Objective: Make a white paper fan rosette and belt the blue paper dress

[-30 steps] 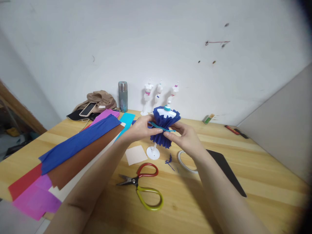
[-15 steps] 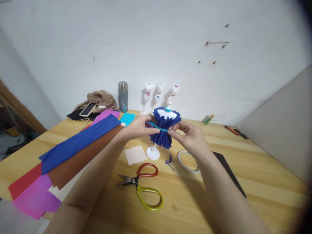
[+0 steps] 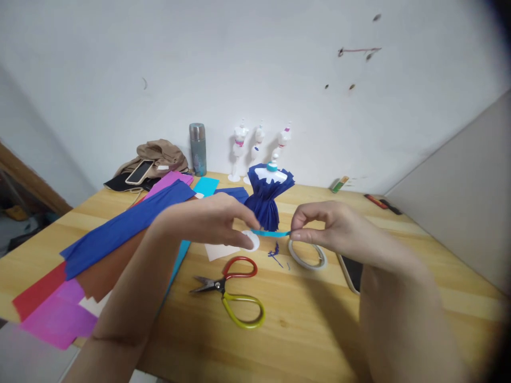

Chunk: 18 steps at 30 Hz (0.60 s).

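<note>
The right hand (image 3: 335, 229) pinches one end of a narrow light-blue strip (image 3: 272, 234) between thumb and fingers, while the left hand (image 3: 211, 217) holds its thumb and fingers apart around the other end. The strip's long axis runs nearly level from nine to three o'clock, with a dark-blue pleated dress (image 3: 266, 199) at twelve, a tape roll (image 3: 324, 261) at four and scissors (image 3: 217, 285) at seven.

The right hand (image 3: 327, 226) pinches one end of a light-blue strip (image 3: 272, 234) — the other by the left hand (image 3: 211, 218). Open scissors (image 3: 218, 285) lie nearer — below the blue dress (image 3: 265, 199).
</note>
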Motion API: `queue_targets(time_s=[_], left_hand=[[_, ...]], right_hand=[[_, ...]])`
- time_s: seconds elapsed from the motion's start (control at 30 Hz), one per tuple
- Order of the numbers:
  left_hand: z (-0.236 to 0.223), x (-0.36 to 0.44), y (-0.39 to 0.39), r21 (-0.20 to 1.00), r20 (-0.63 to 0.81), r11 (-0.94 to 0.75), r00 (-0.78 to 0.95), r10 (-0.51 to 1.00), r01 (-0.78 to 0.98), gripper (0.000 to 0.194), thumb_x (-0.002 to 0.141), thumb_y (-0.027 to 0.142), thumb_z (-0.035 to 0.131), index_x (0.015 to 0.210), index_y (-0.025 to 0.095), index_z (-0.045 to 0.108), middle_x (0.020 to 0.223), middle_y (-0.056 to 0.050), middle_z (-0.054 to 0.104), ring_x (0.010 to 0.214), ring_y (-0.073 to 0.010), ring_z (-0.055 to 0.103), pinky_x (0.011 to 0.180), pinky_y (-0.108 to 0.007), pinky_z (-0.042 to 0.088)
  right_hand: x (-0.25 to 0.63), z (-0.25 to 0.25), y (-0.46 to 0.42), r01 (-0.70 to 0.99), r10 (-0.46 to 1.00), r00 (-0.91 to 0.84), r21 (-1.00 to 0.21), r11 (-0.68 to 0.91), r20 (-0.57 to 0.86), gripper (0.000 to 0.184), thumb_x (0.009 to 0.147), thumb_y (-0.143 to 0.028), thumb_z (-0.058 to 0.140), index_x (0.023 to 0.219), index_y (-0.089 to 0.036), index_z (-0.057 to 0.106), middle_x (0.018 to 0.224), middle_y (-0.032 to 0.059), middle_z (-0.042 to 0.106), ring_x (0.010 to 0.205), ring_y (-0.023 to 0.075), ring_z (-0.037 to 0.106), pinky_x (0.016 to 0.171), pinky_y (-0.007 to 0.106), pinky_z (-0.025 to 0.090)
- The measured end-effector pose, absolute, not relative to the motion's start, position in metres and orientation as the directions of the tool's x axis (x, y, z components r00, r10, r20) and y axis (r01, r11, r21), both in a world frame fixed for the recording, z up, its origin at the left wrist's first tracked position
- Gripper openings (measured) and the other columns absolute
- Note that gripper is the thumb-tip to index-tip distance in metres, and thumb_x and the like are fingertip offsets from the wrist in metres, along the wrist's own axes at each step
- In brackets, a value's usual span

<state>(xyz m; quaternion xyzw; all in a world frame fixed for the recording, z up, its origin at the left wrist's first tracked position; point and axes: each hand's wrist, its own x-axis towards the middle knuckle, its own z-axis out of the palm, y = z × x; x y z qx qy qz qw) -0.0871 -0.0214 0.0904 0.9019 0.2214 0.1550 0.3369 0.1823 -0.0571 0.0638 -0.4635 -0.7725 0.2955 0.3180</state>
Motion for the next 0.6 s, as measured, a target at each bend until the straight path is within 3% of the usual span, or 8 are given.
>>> queue_targets(time_s=[0.07,0.17,0.27,0.37,0.47,0.6], left_hand=[[0.085,-0.067,-0.034,0.71,0.192,-0.636,0.785,0.588,0.303,0.015,0.076,0.024,0.077,0.091,0.021,0.079,0.072,0.001,0.072,0.053,-0.0105,0.06,0.054,-0.021,0.045],[0.075,-0.046,-0.042,0.788,0.131,-0.536,0.769,0.626,0.302,0.007,0.08,0.022,0.07,0.08,0.017,0.074,0.066,0.001,0.068,0.044,-0.0078,0.055,0.045,-0.02,0.04],[0.071,-0.039,-0.041,0.748,0.14,-0.594,0.804,0.577,0.296,0.016,0.08,0.017,0.065,0.065,0.015,0.067,0.054,0.004,0.057,0.046,-0.006,0.048,0.046,-0.018,0.034],[0.073,-0.038,-0.038,0.697,0.132,-0.639,0.818,0.559,0.325,0.016,0.08,0.014,0.064,0.063,0.014,0.064,0.056,0.005,0.054,0.054,-0.006,0.045,0.052,-0.019,0.032],[0.067,-0.033,-0.035,0.677,0.024,-0.646,0.867,0.498,0.352,0.019,0.08,0.012,0.061,0.061,0.014,0.058,0.057,0.005,0.053,0.055,-0.0065,0.045,0.054,-0.021,0.031],[0.04,-0.012,-0.039,0.565,-0.206,-0.726,0.918,0.338,0.393,0.023,0.081,0.011,0.062,0.06,0.015,0.053,0.058,0.004,0.052,0.058,-0.009,0.047,0.054,-0.024,0.029]], right_hand=[[0.178,0.067,-0.063,0.508,0.89,-0.4,-0.754,0.415,0.22,0.025,0.074,-0.045,0.077,0.061,-0.025,0.071,0.059,0.0002,0.067,0.051,0.0146,0.057,0.052,0.028,0.044],[0.178,0.072,-0.069,0.514,0.883,-0.42,-0.746,0.423,0.211,0.023,0.075,-0.044,0.076,0.063,-0.025,0.071,0.061,0.0001,0.069,0.054,0.0153,0.06,0.053,0.027,0.045],[0.184,0.076,-0.071,0.585,0.879,-0.447,-0.69,0.427,0.165,0.022,0.078,-0.043,0.074,0.067,-0.025,0.071,0.061,-0.0005,0.069,0.054,0.0144,0.059,0.053,0.026,0.044],[0.192,0.082,-0.072,0.681,0.873,-0.472,-0.578,0.449,0.122,0.021,0.08,-0.04,0.069,0.069,-0.022,0.07,0.059,-0.0009,0.066,0.054,0.0135,0.057,0.051,0.025,0.039],[0.198,0.086,-0.068,0.738,0.882,-0.467,-0.517,0.433,0.071,0.022,0.083,-0.038,0.064,0.07,-0.021,0.068,0.062,0.0,0.065,0.058,0.0137,0.056,0.054,0.025,0.038],[0.211,0.074,-0.05,0.779,0.903,-0.421,-0.545,0.31,-0.088,0.024,0.084,-0.04,0.059,0.075,-0.019,0.066,0.072,0.0028,0.068,0.065,0.0156,0.058,0.061,0.028,0.043]])
